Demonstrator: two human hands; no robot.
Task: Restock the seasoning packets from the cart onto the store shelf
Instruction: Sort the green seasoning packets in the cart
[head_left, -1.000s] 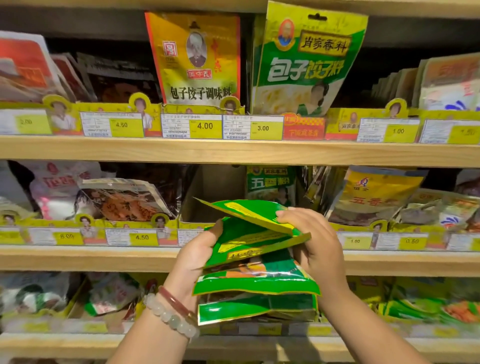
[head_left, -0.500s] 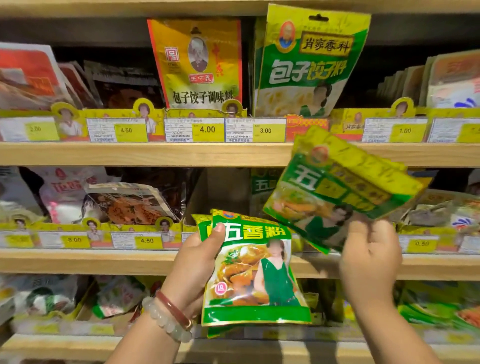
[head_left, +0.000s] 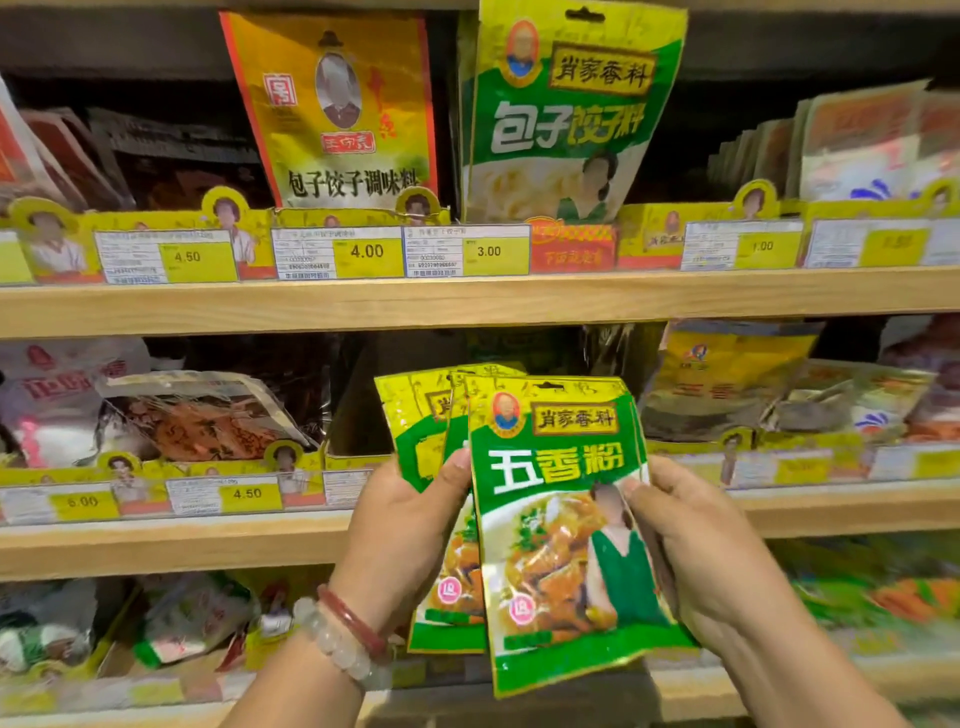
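I judge the step in hand to be squaring up a small fan of green five-spice packets (head_left: 558, 519) before they go into the open cardboard display box (head_left: 358, 415) on the middle shelf (head_left: 171, 545), so my advice to myself is this: I tap the packets' bottom edges level, keep the printed fronts facing me and the hang-holes uppermost, and only then feed the whole bunch upright into the dark gap of that box, which sits at the shelf's front edge just left of the packets' top corners. The foil looks slick and floppy (a loose pinch would likely let the rear ones slide out sideways), so I want pressure from both sides until the bottoms land. Now the pose: my left hand (head_left: 410, 525) grasps the rear packets, thumb laid across their fronts near the left edge and fingers out of sight behind, with two bracelets (head_left: 343, 636) at the wrist. My right hand (head_left: 696, 551) grips the front packet along its right edge, thumb tip pressed on the printed face and fingers curled behind it. Both forearms rise from the bottom of the view, and the wrists are tipped so that the packets stand nearly upright, leaning a little to the left. The bunch hangs in front of the middle shelf's front edge, not touching the shelf as far as I can tell, below the upper shelf (head_left: 467, 301) with its price labels (head_left: 366, 252).
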